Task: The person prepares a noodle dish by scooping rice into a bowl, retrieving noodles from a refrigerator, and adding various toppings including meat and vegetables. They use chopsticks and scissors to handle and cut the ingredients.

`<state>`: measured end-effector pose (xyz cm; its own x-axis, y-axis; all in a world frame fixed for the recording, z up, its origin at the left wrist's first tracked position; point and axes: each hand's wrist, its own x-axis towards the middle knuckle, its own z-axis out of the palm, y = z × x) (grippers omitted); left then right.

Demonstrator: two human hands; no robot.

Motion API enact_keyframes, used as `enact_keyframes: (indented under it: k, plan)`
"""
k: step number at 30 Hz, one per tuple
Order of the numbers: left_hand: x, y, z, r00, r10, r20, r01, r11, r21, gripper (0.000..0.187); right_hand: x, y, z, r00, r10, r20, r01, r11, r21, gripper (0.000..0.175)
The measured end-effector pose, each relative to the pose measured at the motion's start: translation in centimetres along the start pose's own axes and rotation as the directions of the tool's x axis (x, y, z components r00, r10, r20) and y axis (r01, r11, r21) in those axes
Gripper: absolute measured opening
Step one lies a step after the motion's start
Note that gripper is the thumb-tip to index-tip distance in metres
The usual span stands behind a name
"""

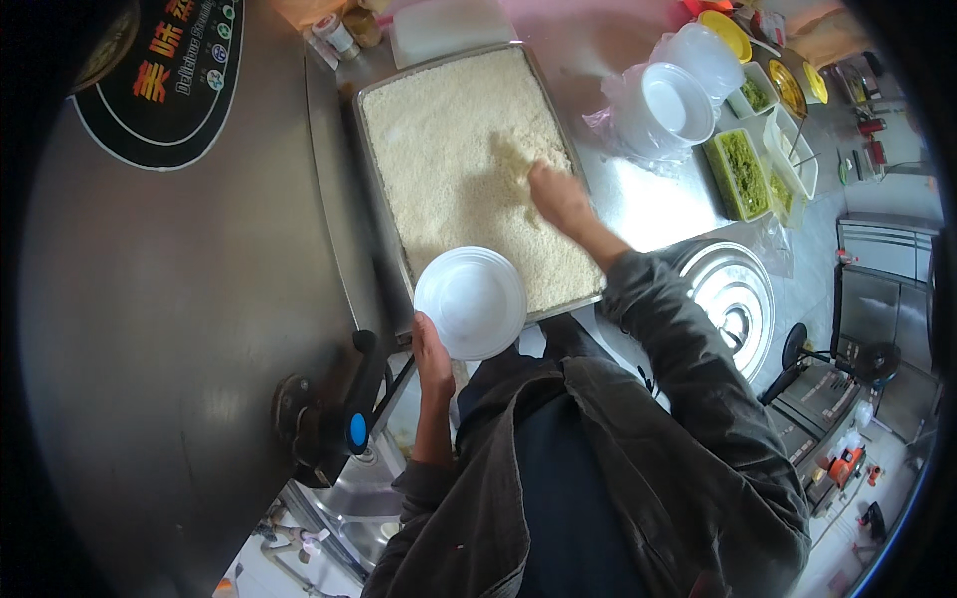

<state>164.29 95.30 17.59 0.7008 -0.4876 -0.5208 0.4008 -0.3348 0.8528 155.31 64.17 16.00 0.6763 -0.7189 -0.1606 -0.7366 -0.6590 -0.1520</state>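
My left hand [434, 359] grips the side of a round white plastic bowl [471, 303], held over the near left corner of a large metal tray [386, 202]. No food shows inside the bowl. A thick, even layer of pale, crumbly grains [441, 142], possibly rice or crumbs, fills the tray. Over the right side of this layer is my right hand [559, 196], its fingers curled down toward the grains. Near its fingertips the surface looks disturbed. Blur and the angle hide whether anything is between those fingers.
Stacked white plastic bowls [673, 105] in a bag stand right of the tray. Beyond are containers of chopped green food [740, 176]. A large lidded metal pot [729, 299] stands by my right arm. On the left rises a steel appliance [194, 299] with a black latch handle [359, 404].
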Motion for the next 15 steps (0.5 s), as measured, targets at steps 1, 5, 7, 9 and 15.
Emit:
enact_keyframes:
  k: [1, 5, 7, 9, 15]
  plan:
    - [0.1, 0.1, 0.0, 1.000, 0.007, -0.005, -0.007, 1.000, -0.023, 0.060, -1.1, -2.1, 0.4, 0.996, 0.002, 0.085, -0.001, 1.000, -0.015, 0.025]
    - [0.6, -0.9, -1.4, 0.997, 0.055, 0.058, -0.063, 0.989, 0.131, 0.063, -4.8, 0.1, -1.6, 0.992, -0.016, 0.122, 0.010, 0.999, 0.047, 0.031]
    - [0.7, -1.5, -1.8, 0.993, 0.072, 0.090, -0.089, 0.975, 0.203, 0.064, -5.3, 0.5, -6.7, 0.986, 0.072, 0.150, -0.082, 0.995, 0.065, 0.029]
    - [0.6, -1.7, -1.9, 0.997, 0.045, 0.068, -0.057, 0.981, 0.184, 0.063, -4.5, 2.5, -6.7, 0.995, 0.078, 0.066, -0.074, 0.996, -0.052, 0.025]
    - [1.4, -0.8, -1.9, 0.999, 0.031, -0.019, -0.027, 0.982, 0.185, 0.064, -5.1, -2.9, 0.5, 0.990, 0.135, 0.044, -0.137, 0.989, 0.052, 0.037]
